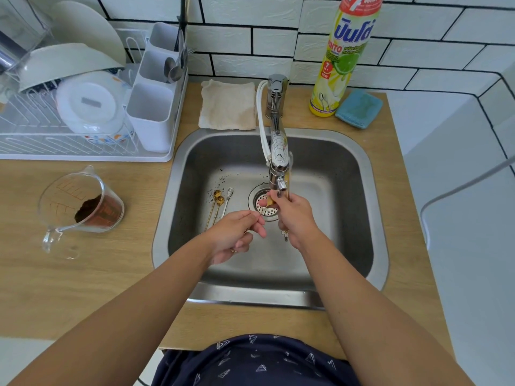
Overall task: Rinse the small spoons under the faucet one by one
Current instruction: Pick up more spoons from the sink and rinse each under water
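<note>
At frame centre, both hands pinch a spoon [268,203] under the faucet [278,160]: left hand [237,232] its handle, right hand [292,215] the bowl. Three spoons [220,201] lie in the sink [348,168]; the jug [80,201], left, holds brown grounds.

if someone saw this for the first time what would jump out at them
Two bare hands meet under the faucet over the middle of the steel sink: the left hand pinches a thin gold spoon and the right hand grips its bowl end. More small spoons lie on the sink floor to the left, and a tall yellow dish soap bottle stands behind the sink at right.
</note>
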`<control>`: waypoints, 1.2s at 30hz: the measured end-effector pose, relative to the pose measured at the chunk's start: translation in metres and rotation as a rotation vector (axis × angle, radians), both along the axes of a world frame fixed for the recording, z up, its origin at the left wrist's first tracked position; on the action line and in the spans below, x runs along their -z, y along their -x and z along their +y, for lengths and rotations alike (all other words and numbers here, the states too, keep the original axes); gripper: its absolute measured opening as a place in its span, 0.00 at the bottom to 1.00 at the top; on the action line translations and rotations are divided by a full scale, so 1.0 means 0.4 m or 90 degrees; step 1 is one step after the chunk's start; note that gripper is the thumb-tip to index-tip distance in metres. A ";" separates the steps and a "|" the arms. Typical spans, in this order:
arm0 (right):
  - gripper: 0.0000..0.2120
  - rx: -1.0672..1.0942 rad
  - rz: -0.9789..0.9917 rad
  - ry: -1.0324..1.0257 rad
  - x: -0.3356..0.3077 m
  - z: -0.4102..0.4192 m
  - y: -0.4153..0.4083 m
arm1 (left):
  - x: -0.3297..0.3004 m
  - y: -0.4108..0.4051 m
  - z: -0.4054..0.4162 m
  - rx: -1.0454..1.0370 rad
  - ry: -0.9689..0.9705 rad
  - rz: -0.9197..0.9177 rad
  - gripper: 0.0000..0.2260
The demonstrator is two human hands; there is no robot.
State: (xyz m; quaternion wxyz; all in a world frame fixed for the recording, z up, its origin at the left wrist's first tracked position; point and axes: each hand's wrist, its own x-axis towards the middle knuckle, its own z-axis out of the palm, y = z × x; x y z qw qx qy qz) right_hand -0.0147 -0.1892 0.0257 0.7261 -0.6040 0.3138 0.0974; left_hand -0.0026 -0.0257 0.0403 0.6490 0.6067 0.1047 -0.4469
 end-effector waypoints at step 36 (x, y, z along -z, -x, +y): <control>0.14 0.220 -0.041 -0.045 0.003 -0.081 0.030 | 0.035 -0.015 -0.070 -0.075 0.017 -0.063 0.07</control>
